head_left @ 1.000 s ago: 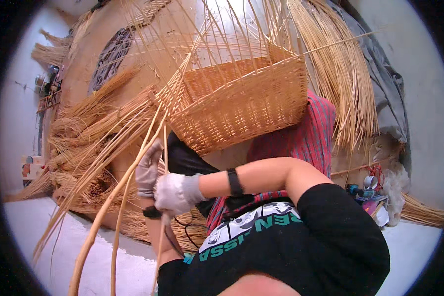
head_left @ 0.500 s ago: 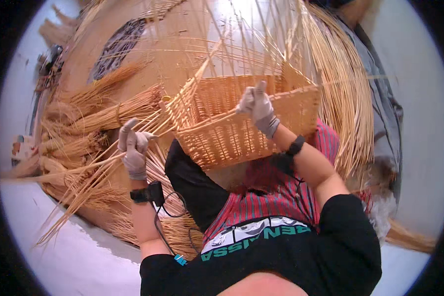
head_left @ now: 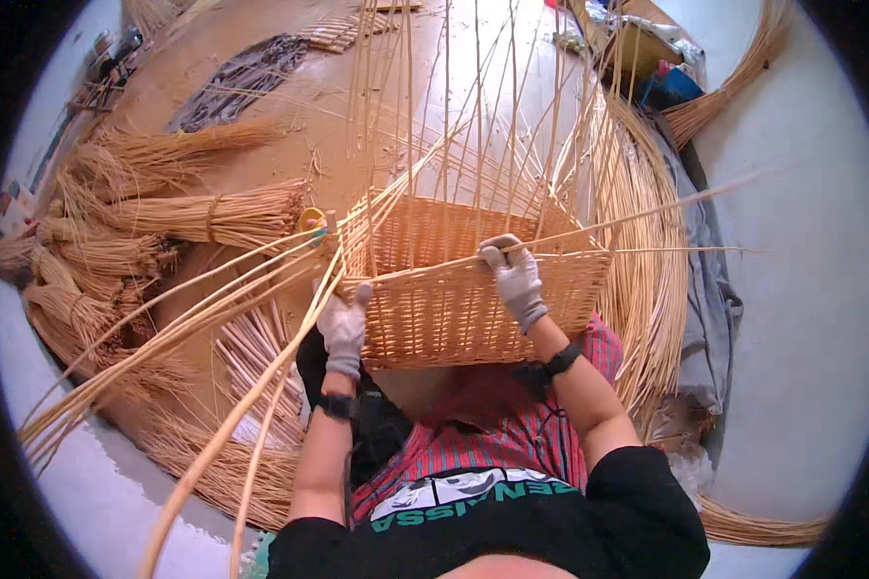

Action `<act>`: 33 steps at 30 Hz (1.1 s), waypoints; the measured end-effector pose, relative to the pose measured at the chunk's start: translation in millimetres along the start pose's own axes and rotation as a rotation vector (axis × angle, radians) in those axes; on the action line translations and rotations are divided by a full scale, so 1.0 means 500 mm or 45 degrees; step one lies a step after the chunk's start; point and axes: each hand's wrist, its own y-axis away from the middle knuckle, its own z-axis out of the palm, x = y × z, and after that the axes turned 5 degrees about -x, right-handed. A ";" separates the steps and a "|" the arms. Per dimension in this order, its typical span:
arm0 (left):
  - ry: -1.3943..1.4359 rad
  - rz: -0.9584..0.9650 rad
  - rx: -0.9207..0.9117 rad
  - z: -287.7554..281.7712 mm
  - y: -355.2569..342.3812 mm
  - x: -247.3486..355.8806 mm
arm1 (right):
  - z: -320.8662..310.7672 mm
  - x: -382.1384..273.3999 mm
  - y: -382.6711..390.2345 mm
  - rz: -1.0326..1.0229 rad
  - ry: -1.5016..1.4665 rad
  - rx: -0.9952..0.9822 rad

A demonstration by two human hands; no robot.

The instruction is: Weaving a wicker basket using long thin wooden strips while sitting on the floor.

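Note:
A rectangular wicker basket rests against my lap, with tall upright rods standing from its far side. My gloved right hand is closed at the near rim, pinching a long wicker rod that runs along the rim and off to the right. At the near left corner, my gloved left hand grips the basket, its thumb up by the rim and some fingers hidden. Several long loose rods fan out leftward from that corner, two of them crossing close by the left hand.
Tied bundles of rods lie on the floor to the left. A thick spread of long pale rods covers the right side, next to a grey cloth. Dark strips and a blue container are farther off.
My left hand has moved right from the loose rods to the basket's corner. The basket has turned and sits squarer to me. A rod now slants from the right hand to the right.

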 end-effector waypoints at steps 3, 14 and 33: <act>0.039 -0.310 -0.289 0.032 -0.018 -0.004 | 0.028 0.007 0.006 0.068 -0.198 0.221; 0.164 -0.315 -0.049 0.078 -0.025 -0.031 | 0.191 -0.233 0.130 -0.819 0.332 0.101; 0.803 -0.423 0.044 0.068 -0.033 -0.012 | 0.372 -0.229 -0.355 -0.561 -0.049 0.448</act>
